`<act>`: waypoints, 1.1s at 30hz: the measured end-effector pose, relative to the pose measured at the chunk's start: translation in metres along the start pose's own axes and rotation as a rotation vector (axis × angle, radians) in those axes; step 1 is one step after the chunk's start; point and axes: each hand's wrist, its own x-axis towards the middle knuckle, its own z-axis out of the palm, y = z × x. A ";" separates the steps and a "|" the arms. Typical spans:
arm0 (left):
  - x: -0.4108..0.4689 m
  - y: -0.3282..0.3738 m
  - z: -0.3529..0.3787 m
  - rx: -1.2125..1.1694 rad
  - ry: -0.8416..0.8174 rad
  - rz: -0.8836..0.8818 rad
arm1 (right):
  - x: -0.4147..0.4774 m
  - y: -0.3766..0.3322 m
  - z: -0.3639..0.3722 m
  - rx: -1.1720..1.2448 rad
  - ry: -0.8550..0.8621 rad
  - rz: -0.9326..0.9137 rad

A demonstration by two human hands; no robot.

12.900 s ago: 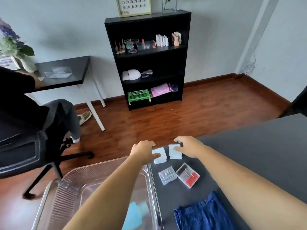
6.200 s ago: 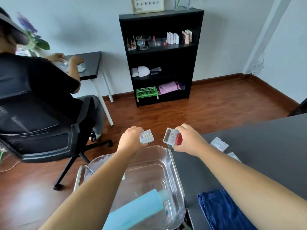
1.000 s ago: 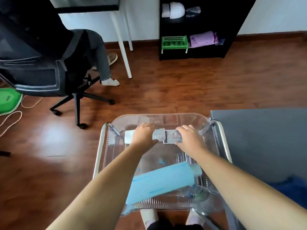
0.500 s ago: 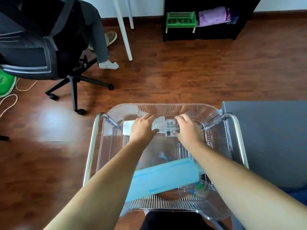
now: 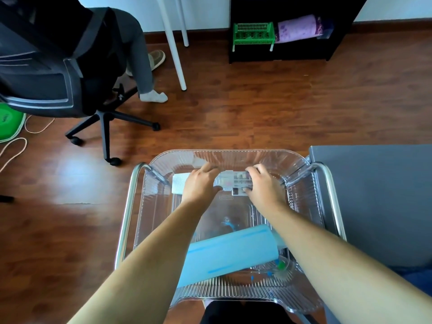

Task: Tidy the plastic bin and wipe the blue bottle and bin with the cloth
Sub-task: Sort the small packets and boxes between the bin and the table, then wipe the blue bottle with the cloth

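The blue bottle (image 5: 231,251) lies on its side in the near part of the clear plastic bin (image 5: 229,152), which sits in a metal frame (image 5: 127,206). A corner of the blue cloth (image 5: 418,273) shows on the grey tabletop (image 5: 378,195) just to the right. At the bin's far end the left hand (image 5: 201,183) and right hand (image 5: 264,185) each have their fingers curled, pinching opposite ends of the small clear cases (image 5: 233,181). A white pad (image 5: 180,185) lies beside the left hand. Beyond, an office chair (image 5: 46,73) stands on the wooden floor (image 5: 257,108)
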 end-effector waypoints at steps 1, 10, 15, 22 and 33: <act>0.000 0.000 0.001 -0.005 0.006 -0.005 | 0.000 0.000 0.001 0.005 0.003 -0.003; -0.003 -0.002 -0.008 -0.014 -0.011 -0.007 | -0.001 0.002 -0.002 0.007 0.027 -0.006; -0.018 -0.001 -0.031 0.018 -0.005 0.006 | -0.009 0.000 -0.020 0.031 0.040 -0.034; -0.049 0.011 -0.073 0.039 0.024 0.055 | -0.031 -0.004 -0.066 0.060 0.019 -0.135; -0.098 0.023 -0.073 0.106 -0.075 0.097 | -0.076 -0.001 -0.084 -0.044 -0.155 -0.180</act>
